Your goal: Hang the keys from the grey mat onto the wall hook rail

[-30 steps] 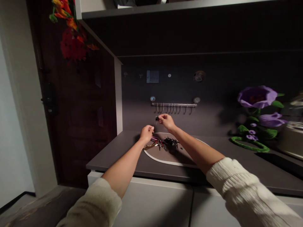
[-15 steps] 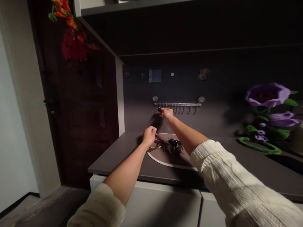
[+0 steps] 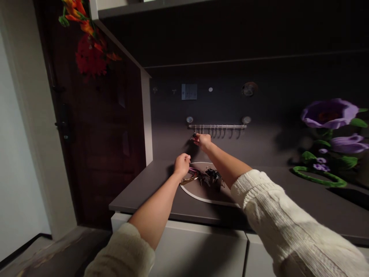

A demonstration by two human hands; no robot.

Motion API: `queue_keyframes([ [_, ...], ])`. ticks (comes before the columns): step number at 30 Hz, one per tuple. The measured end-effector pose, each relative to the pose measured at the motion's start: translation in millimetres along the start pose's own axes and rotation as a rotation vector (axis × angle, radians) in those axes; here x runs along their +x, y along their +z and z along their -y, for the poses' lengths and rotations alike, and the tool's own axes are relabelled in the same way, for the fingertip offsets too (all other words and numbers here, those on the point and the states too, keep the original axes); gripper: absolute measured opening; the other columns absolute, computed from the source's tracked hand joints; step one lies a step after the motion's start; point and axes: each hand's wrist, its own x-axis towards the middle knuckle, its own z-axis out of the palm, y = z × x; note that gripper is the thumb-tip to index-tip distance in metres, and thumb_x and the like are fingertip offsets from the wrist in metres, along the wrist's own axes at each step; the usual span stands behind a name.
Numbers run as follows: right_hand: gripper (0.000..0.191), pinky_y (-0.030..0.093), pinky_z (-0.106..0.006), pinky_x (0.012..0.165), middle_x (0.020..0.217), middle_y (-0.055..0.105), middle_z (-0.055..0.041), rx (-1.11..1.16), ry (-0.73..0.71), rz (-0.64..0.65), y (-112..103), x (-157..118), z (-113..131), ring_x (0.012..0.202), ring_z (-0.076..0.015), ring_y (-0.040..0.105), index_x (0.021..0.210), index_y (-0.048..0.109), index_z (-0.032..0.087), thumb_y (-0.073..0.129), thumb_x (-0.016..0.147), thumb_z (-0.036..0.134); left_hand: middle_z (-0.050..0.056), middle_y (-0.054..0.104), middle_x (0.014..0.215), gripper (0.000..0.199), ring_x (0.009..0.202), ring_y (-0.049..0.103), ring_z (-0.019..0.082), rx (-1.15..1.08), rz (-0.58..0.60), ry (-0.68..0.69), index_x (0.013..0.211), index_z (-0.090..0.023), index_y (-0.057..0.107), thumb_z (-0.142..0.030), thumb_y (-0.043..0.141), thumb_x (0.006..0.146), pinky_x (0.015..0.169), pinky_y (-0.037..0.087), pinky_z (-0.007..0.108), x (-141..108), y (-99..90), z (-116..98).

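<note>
My right hand [image 3: 204, 141] is raised to the left end of a clear hook rail [image 3: 217, 126] on the wall. Its fingertips pinch a small dark set of keys [image 3: 193, 136], just under the first hooks; whether the keys touch a hook I cannot tell. Lower and to the left, my left hand [image 3: 182, 164] is closed above the edge of an oval mat [image 3: 198, 197]; anything inside its fingers is hidden. Close to that hand, a pile of keys [image 3: 212, 175] with key rings and a pinkish strap lies on the mat. My right forearm covers part of the mat.
Purple felt-like flowers [image 3: 328, 115] and a green loop [image 3: 317, 177] stand at the right of the dark counter [image 3: 138, 188]. An overhanging cabinet [image 3: 230, 34] is above. To the left are a dark door [image 3: 115, 161] and hanging red and orange flowers [image 3: 90, 57].
My right hand with the keys has dropped very slightly below the rail. My left hand stays closed in nearly the same place. The view has shifted a little.
</note>
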Motion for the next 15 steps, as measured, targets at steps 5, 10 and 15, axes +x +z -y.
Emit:
queue_keyframes([
  [5,0.013,0.045,-0.02,0.047,0.052,0.053,0.0016,-0.005,-0.01,0.012,-4,0,-7,0.044,-0.0059,0.051,0.065,0.051,0.013,0.047,0.077,0.008,0.003,0.06,0.064,0.019,0.06,0.052,0.011,0.006,-0.029,-0.026,0.068,-0.014,0.057,-0.02,0.043,0.079,0.062,0.038,0.023,1,-2.7,0],
  [10,0.015,0.044,-0.018,0.047,0.047,0.05,0.0038,-0.024,-0.039,0.029,-5,4,-14,0.041,-0.0048,0.047,0.061,0.05,0.013,0.046,0.073,0.006,0.001,0.059,0.064,0.017,0.056,0.05,0.01,-0.039,-0.035,-0.051,0.07,-0.014,0.057,-0.019,0.042,0.078,0.058,0.038,0.022,3,-2.0,4],
  [15,0.018,0.042,-0.018,0.048,0.044,0.047,0.0047,-0.076,-0.07,0.044,-10,-1,-16,0.04,-0.0046,0.044,0.055,0.048,0.014,0.045,0.071,0.006,0.001,0.058,0.064,0.017,0.054,0.048,0.009,-0.086,-0.034,-0.055,0.07,-0.014,0.056,-0.018,0.042,0.077,0.056,0.037,0.021,6,-0.2,10],
])
